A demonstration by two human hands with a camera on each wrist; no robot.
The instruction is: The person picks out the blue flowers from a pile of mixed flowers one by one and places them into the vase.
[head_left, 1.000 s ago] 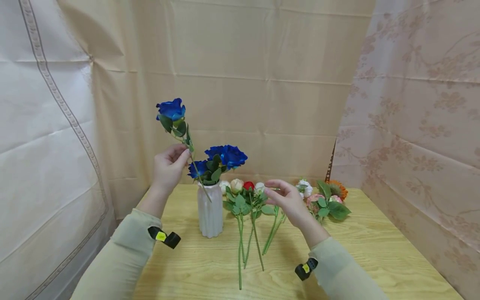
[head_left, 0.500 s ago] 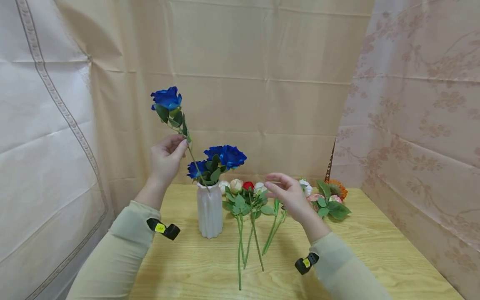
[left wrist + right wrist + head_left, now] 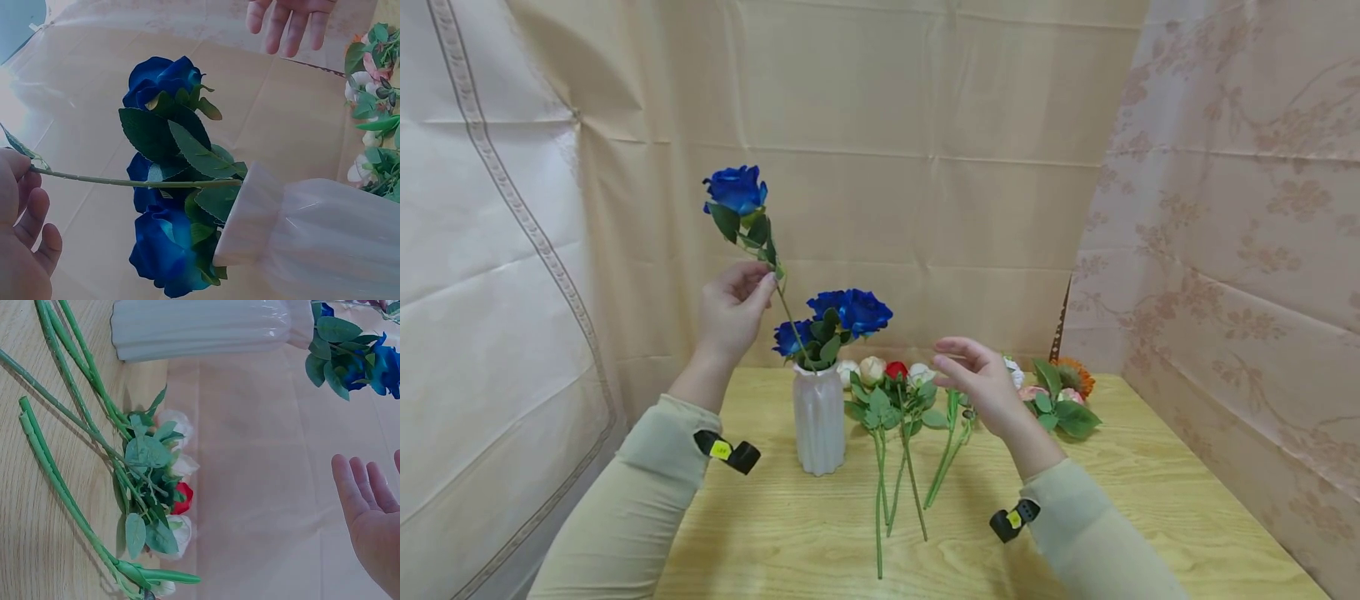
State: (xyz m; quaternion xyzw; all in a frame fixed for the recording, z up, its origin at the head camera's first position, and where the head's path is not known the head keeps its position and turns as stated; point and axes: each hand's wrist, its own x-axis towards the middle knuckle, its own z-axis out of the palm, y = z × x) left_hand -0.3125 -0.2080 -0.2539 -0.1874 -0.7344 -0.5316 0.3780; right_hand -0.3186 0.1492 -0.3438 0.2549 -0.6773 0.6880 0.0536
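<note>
My left hand [image 3: 730, 310] pinches the stem of a blue rose [image 3: 736, 190] just under its leaves, above and left of the white ribbed vase [image 3: 820, 425]. The stem [image 3: 137, 184] slants down to the vase's mouth; how far its lower end reaches inside cannot be told. Several other blue roses [image 3: 865, 312] stand in the vase with green leaves. To the vase's right, my right hand [image 3: 981, 387] hovers over the flowers on the table, holding nothing, its fingers [image 3: 355, 487] extended and slightly bent.
Cut-stem flowers with white, cream and red heads [image 3: 897, 372] lie right of the vase, stems toward me. Bare green stems [image 3: 942, 467] lie beside them. Farther right are pink flowers and an orange flower [image 3: 1077, 379]. Beige curtains [image 3: 925, 208] hang behind the wooden table [image 3: 760, 533].
My left hand has lifted the blue rose, and its stem's lower end has gone from in front of the vase to its mouth. My right hand has risen slightly.
</note>
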